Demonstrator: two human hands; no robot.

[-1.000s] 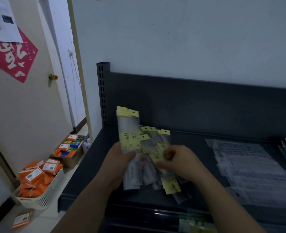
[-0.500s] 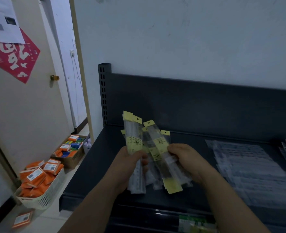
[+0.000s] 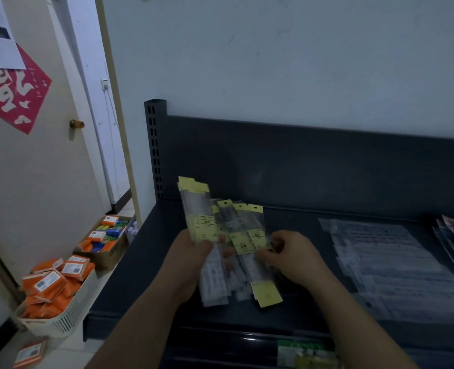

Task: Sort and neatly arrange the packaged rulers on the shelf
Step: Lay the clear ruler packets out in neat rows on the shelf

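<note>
Both hands (image 3: 191, 258) grip fanned packaged rulers (image 3: 228, 251), above dark shelf (image 3: 295, 312)

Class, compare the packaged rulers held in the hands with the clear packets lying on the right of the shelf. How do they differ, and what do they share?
Pose: the packaged rulers fan upward, tilted; the clear packets lie flat in overlapping rows on the shelf.
Look: the rulers carry yellow tabs and labels; the packets show none.
Hold: left hand and right hand grip the rulers; nothing touches the packets.
Shared: transparent plastic wrapping.
</note>
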